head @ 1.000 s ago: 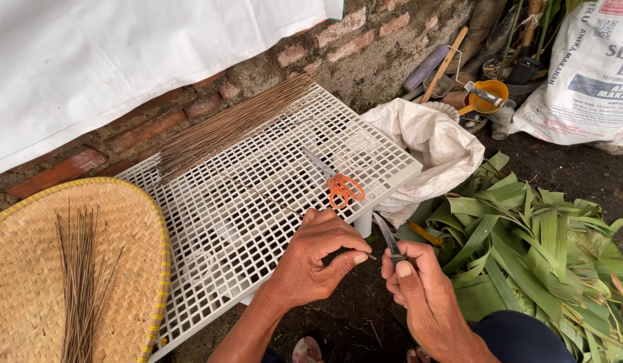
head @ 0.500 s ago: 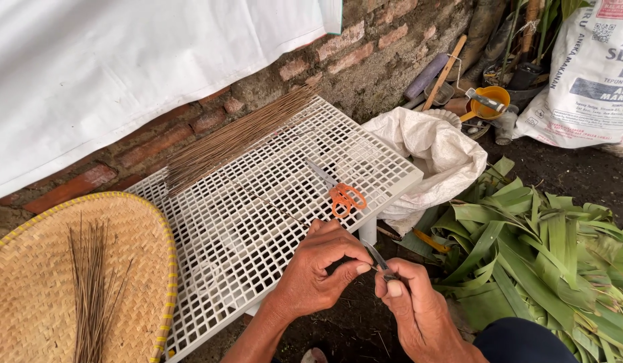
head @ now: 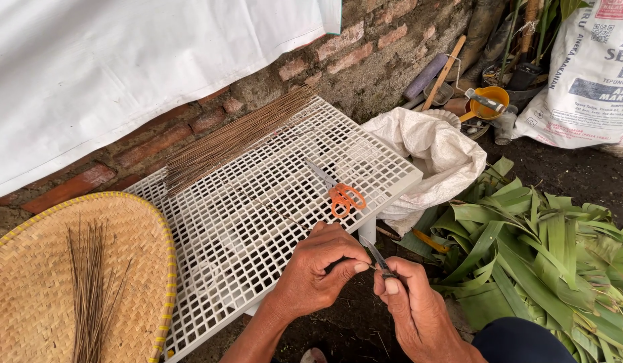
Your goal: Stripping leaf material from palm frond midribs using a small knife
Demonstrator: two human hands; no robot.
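A large white woven sack (head: 580,81) stands on the ground at the upper right corner, leaning upright beside dark pots and stems. Its face carries a printed label: red lettering near the top, a small black square code beside it, a dark blue band running slantwise across the middle, and bold dark blue letters above and below that band. Its right side is cut off by the frame. A second, plain white sack (head: 435,158) lies crumpled and slack on the ground just off the right corner of the white grid table (head: 257,202), touching it; no print shows on it. No signs or screens are visible.
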